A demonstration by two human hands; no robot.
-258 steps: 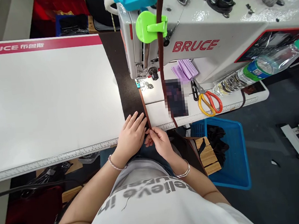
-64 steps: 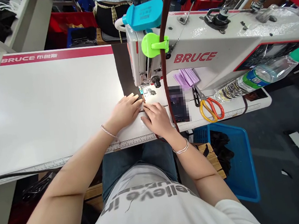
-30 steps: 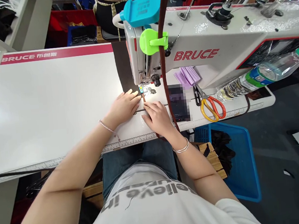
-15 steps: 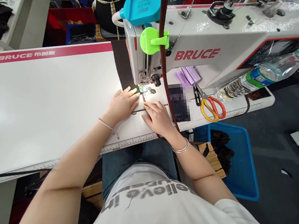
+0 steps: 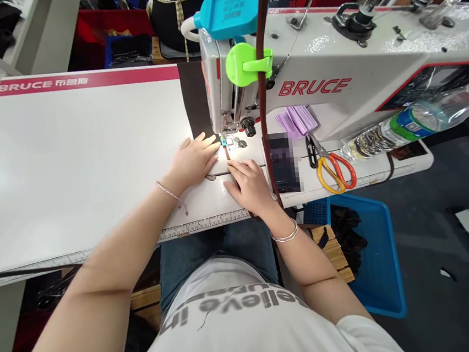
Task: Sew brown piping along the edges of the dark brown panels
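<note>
**A:** Where is the narrow brown strip of leather-like material [image 5: 228, 155]?

**B:** Centre of the frame. It lies on the white tabletop [image 5: 71, 158] and runs up under the metal presser foot [image 5: 225, 139] of the white sewing machine [image 5: 331, 56]. Only a short length shows in front of the foot, between the two hands.

**A:** And the hands?

**B:** The left hand [image 5: 194, 160] lies flat just left of the strip, its grip apart, fingers spread toward the foot. The right hand [image 5: 249, 181] rests palm down just below it, fingertips at the strip. Whether its grip pinches the strip or merely pins it down, I cannot tell from this angle.

**A:** How far along, then?

**B:** Well advanced, I'd judge. The dark brown fabric panel [image 5: 194, 97] already reaches past the needle toward the upper centre, and little remains in front. A long brown band [image 5: 261, 40] hangs through the lime-green plastic clip [image 5: 244, 64] on the machine head and drops past the right wrist. The scissors with orange and yellow handles [image 5: 333, 167] lie untouched at centre right.
</note>
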